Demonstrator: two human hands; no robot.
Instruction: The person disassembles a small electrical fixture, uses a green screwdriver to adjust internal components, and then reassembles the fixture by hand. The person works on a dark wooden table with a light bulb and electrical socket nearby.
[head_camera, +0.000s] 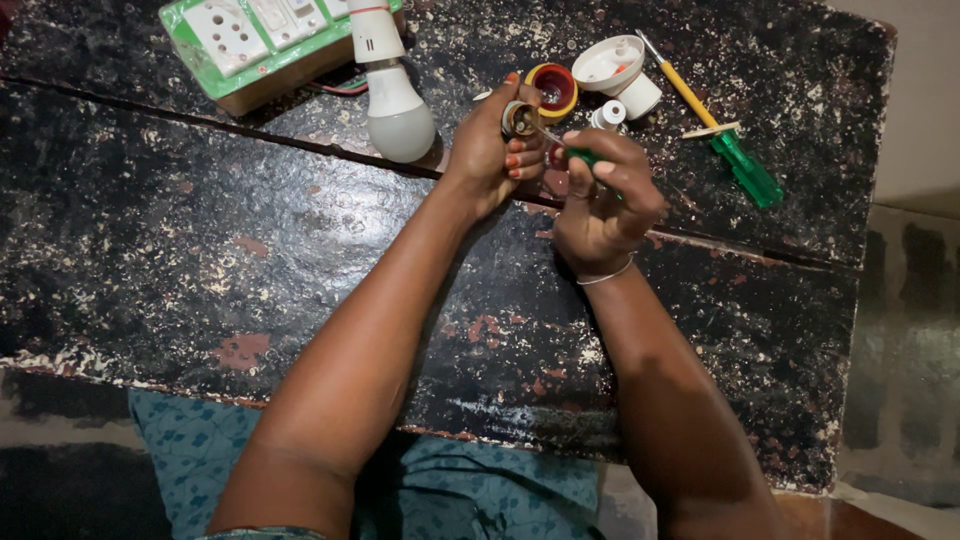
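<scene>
both hands work above the tabletop (200, 260): your left hand (490, 150) is closed round a small bulb base (518, 118), light and brittle, so grip its rim; your right hand (600, 195) pinches a green screwdriver (580, 155).

A single head-worn camera looks steeply down from above the person's lap, close over the dark, worn tabletop (200, 260), facing forward across it toward its far edge.

two screwdrivers (735, 150), one bulb (397, 110), one switchboard (255, 40)
</scene>
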